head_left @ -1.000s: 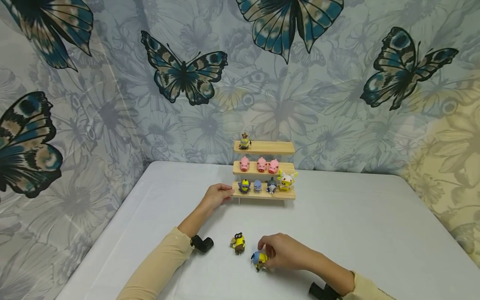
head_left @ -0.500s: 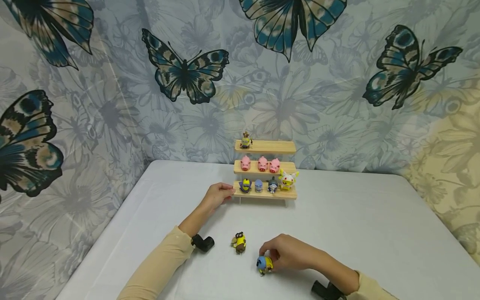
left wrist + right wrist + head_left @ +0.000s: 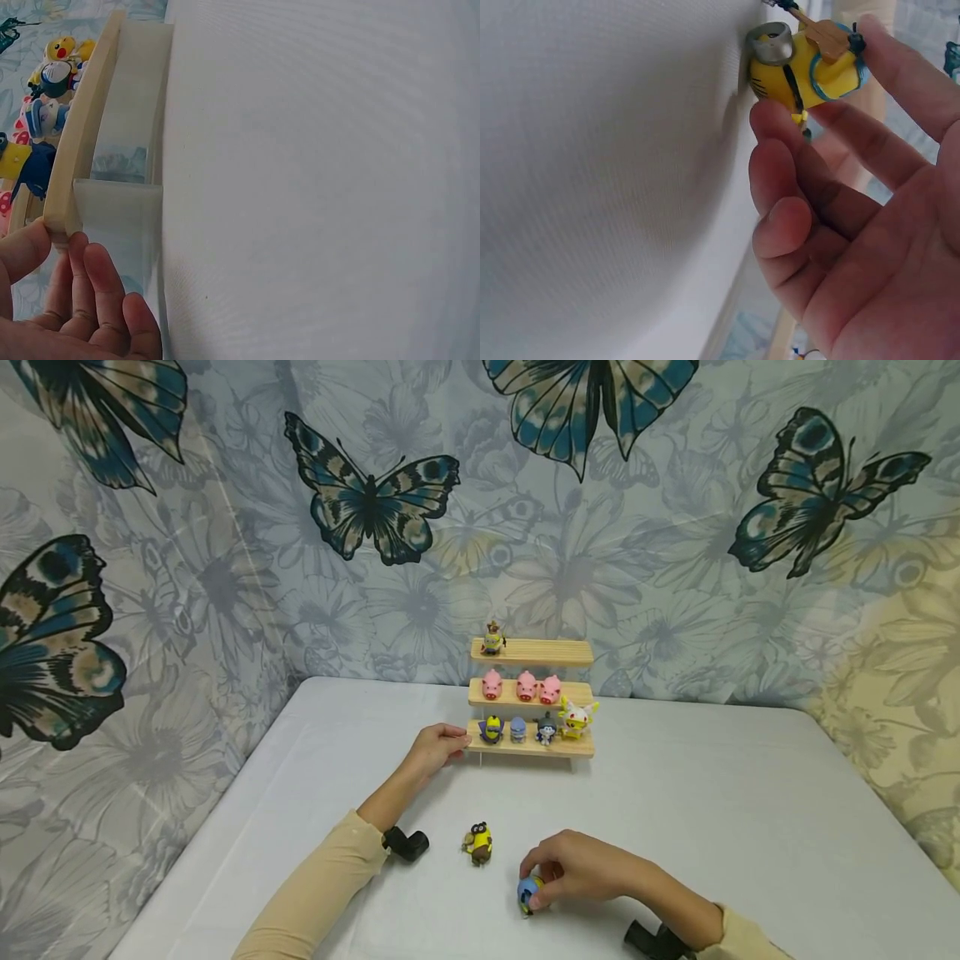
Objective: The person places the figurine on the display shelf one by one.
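My left hand (image 3: 435, 749) pinches the left end of the bottom board of a three-tier wooden display stand (image 3: 528, 750). In the left wrist view its thumb lies on top of the board (image 3: 86, 127), with fingertips underneath. My right hand (image 3: 585, 868) holds a yellow and blue Minion figurine (image 3: 527, 892) between thumb and fingers, close over the white table. The right wrist view shows the figurine's silver goggle (image 3: 771, 43) and a small brown guitar (image 3: 827, 39), its goggled end towards the tabletop. Another Minion figurine (image 3: 478, 845), yellow and brown, lies between my arms.
The bottom tier bears several figurines, including a white and yellow one (image 3: 576, 720) at its right end. Pink pigs (image 3: 527, 686) stand on the middle tier, and a crowned Minion (image 3: 492, 640) on the top left. A butterfly-patterned cloth (image 3: 600, 552) hangs behind the table.
My right hand has turned the figurine so that more of its blue side faces the head camera, and shifted it slightly right and nearer. My left hand stays on the stand.
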The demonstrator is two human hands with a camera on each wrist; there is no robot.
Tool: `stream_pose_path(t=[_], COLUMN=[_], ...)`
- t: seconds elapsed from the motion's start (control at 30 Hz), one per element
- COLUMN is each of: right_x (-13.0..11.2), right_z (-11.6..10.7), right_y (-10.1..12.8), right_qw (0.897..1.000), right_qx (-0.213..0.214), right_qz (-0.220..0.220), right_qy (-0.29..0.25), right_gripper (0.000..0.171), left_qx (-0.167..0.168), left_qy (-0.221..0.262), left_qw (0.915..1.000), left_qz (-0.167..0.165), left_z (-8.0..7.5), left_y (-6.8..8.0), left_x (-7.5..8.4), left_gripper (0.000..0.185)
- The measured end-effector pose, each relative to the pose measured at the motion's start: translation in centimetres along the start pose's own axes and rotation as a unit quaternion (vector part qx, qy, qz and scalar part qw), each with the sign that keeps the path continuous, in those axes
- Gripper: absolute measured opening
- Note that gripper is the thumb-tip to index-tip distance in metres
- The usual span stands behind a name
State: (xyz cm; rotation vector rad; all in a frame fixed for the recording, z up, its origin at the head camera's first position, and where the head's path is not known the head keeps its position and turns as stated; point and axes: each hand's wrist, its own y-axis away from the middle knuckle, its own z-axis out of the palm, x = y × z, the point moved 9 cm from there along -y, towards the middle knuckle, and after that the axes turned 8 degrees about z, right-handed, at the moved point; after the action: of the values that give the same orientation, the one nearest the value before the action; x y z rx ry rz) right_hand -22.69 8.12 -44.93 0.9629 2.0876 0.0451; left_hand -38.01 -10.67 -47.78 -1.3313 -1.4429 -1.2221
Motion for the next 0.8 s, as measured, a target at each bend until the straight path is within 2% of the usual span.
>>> stream_pose_path(t=[0.33,0.8], right_x=[-0.3,-0.57], right_z=[-0.14,0.17], right_y=[-0.04,-0.02], right_qw=[1.0,1.0], right_qx=[0.011,0.002], right_qz=[-0.006,-0.01], right_qy=[0.003,0.015], right_gripper=[0.023,0.021], left_qx=[0.0,0.0], left_qy=[0.003,-0.004], left_qw=[1.0,1.0], left_qz=[-0.004,-0.005], left_z=[-0.08,-0.09], left_y=[-0.14,-0.24], left_x=[0.02,0.03], left_gripper=[0.027,0.027])
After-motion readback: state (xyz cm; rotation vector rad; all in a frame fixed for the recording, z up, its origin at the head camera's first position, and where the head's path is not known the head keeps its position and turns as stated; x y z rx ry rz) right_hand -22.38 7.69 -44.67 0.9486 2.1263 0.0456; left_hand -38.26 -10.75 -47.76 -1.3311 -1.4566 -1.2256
